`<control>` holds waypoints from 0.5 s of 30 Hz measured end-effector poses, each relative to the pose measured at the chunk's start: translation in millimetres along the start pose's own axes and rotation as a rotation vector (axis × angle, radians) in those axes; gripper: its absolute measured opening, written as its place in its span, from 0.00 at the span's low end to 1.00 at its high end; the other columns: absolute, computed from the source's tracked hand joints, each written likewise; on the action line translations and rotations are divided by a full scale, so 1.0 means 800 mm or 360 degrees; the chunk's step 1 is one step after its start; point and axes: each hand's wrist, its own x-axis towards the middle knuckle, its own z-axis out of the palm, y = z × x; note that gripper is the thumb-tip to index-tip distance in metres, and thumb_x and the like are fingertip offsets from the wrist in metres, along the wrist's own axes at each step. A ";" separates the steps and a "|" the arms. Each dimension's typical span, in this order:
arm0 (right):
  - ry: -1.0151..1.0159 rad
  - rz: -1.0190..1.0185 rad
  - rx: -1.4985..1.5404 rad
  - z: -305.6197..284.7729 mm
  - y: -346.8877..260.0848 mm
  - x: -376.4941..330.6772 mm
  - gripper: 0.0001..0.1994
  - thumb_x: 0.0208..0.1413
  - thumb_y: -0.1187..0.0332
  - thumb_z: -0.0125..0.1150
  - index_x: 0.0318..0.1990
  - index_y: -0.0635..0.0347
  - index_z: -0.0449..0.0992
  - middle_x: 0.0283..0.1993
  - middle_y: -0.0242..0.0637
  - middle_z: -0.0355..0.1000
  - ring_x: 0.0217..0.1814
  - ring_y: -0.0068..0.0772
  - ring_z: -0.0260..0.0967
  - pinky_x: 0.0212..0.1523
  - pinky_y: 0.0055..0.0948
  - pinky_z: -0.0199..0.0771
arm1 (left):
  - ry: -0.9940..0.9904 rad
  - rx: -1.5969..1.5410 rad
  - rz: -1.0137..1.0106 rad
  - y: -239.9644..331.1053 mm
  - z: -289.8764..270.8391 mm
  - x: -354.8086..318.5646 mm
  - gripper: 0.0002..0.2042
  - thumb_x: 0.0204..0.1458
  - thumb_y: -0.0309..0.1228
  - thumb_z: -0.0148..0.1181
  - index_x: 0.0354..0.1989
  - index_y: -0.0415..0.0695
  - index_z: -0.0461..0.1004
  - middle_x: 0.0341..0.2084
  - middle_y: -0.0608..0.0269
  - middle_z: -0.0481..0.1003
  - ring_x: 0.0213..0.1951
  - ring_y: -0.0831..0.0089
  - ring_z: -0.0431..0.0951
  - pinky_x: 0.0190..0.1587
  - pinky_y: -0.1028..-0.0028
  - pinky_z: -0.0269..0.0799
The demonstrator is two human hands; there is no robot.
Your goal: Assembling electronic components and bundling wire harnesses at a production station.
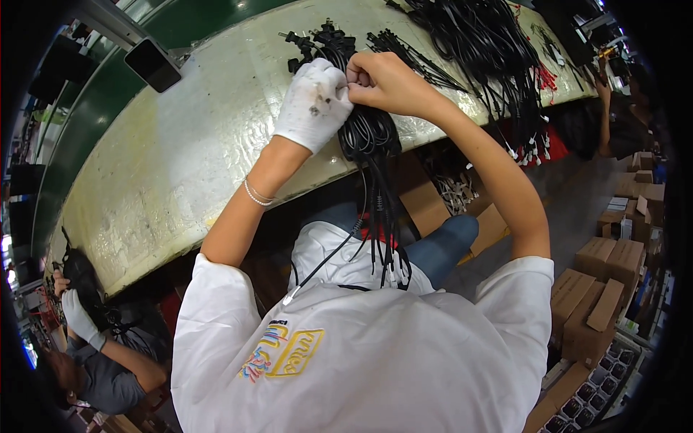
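A bundle of black power cords (369, 137) lies across the table's near edge, its coils doubled together. Its black plugs (328, 37) point to the far side, while loose ends with pale tips (386, 252) hang down over my lap. My left hand (314, 101), in a stained white glove, is closed around the bundle just below the plugs. Against it, my bare right hand (382, 81) has its fingers curled in a pinch at the bundle's right side. What sits between those fingertips is hidden. One cord end with a white connector (290, 296) rests on my shirt.
A larger heap of black cords (476, 43) covers the table's far right, beside thin black strands (415, 61). At the far left stands a dark boxy device (153, 63). Cardboard boxes (592, 317) are stacked at right. Other people work at lower left (108, 361) and far right (624, 115).
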 end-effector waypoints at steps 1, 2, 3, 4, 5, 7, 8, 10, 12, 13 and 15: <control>0.0065 0.0017 0.0031 0.004 0.002 -0.003 0.10 0.42 0.68 0.62 0.28 0.68 0.73 0.24 0.44 0.71 0.27 0.37 0.70 0.31 0.30 0.71 | 0.0007 0.0020 -0.0010 0.001 -0.001 0.000 0.02 0.42 0.25 0.60 0.22 0.40 0.75 0.25 0.56 0.73 0.34 0.58 0.74 0.40 0.65 0.72; 0.0133 0.0034 0.0062 0.008 0.005 -0.006 0.10 0.43 0.69 0.61 0.29 0.68 0.72 0.22 0.41 0.68 0.23 0.30 0.66 0.28 0.27 0.67 | 0.0003 0.0013 -0.0006 0.000 -0.001 -0.001 0.02 0.42 0.25 0.60 0.22 0.40 0.75 0.25 0.56 0.73 0.34 0.58 0.74 0.40 0.65 0.72; 0.0190 0.0104 0.0128 0.012 0.007 -0.007 0.10 0.44 0.68 0.62 0.29 0.67 0.73 0.22 0.36 0.68 0.23 0.24 0.65 0.27 0.25 0.66 | 0.0042 -0.0016 -0.0007 0.000 -0.001 -0.001 0.02 0.42 0.25 0.60 0.22 0.41 0.75 0.26 0.56 0.73 0.35 0.58 0.74 0.41 0.65 0.72; 0.0192 0.0110 0.0127 0.016 0.009 -0.009 0.10 0.44 0.68 0.62 0.29 0.67 0.73 0.22 0.36 0.68 0.23 0.24 0.65 0.27 0.25 0.66 | 0.0082 -0.0045 -0.0009 -0.002 0.000 -0.002 0.01 0.41 0.24 0.60 0.23 0.41 0.75 0.26 0.56 0.73 0.35 0.58 0.74 0.41 0.65 0.72; 0.0196 0.0225 0.0236 0.018 0.010 -0.010 0.09 0.45 0.69 0.62 0.30 0.66 0.74 0.22 0.33 0.68 0.24 0.21 0.64 0.27 0.23 0.66 | 0.0106 -0.0064 -0.0022 -0.004 0.002 -0.004 0.02 0.41 0.24 0.60 0.23 0.41 0.75 0.26 0.56 0.73 0.34 0.59 0.75 0.39 0.66 0.73; 0.0197 0.0338 0.0345 0.026 0.018 -0.011 0.08 0.47 0.70 0.61 0.31 0.66 0.74 0.23 0.29 0.68 0.24 0.18 0.64 0.27 0.21 0.65 | 0.0151 -0.0128 -0.0134 -0.004 0.006 -0.009 0.02 0.41 0.25 0.61 0.23 0.40 0.74 0.26 0.56 0.73 0.33 0.60 0.75 0.38 0.67 0.73; 0.0217 0.0394 0.0550 0.030 0.021 -0.011 0.07 0.48 0.70 0.61 0.32 0.66 0.75 0.24 0.27 0.69 0.25 0.16 0.63 0.27 0.19 0.65 | 0.0191 -0.0195 -0.0243 -0.004 0.007 -0.011 0.03 0.41 0.25 0.61 0.23 0.40 0.74 0.26 0.56 0.73 0.32 0.61 0.76 0.37 0.68 0.74; 0.0238 0.0449 0.0753 0.030 0.029 -0.015 0.07 0.49 0.71 0.61 0.33 0.65 0.75 0.25 0.25 0.69 0.25 0.14 0.63 0.27 0.16 0.64 | 0.0153 -0.0211 -0.0282 -0.004 0.007 -0.009 0.05 0.42 0.27 0.63 0.27 0.40 0.76 0.27 0.56 0.74 0.31 0.62 0.77 0.36 0.70 0.74; 0.0238 0.0492 0.0895 0.019 0.018 -0.020 0.06 0.52 0.71 0.61 0.34 0.65 0.75 0.26 0.25 0.69 0.26 0.12 0.63 0.27 0.14 0.64 | -0.0017 -0.0351 -0.0445 0.003 -0.008 -0.005 0.09 0.43 0.30 0.65 0.31 0.41 0.78 0.27 0.56 0.74 0.32 0.63 0.77 0.37 0.70 0.74; 0.0265 0.0379 0.0719 0.019 0.024 -0.020 0.07 0.52 0.70 0.62 0.34 0.66 0.76 0.27 0.27 0.70 0.26 0.15 0.64 0.27 0.16 0.65 | -0.0076 -0.0259 -0.0412 0.009 -0.015 0.000 0.10 0.43 0.33 0.66 0.32 0.41 0.79 0.27 0.55 0.74 0.33 0.62 0.77 0.40 0.70 0.74; 0.0327 0.0182 0.0433 0.012 0.010 -0.018 0.06 0.51 0.71 0.61 0.34 0.65 0.77 0.28 0.30 0.71 0.26 0.20 0.67 0.28 0.20 0.67 | -0.0051 -0.0194 -0.0345 0.004 -0.011 0.002 0.09 0.44 0.33 0.65 0.31 0.41 0.80 0.27 0.55 0.74 0.34 0.61 0.76 0.41 0.69 0.73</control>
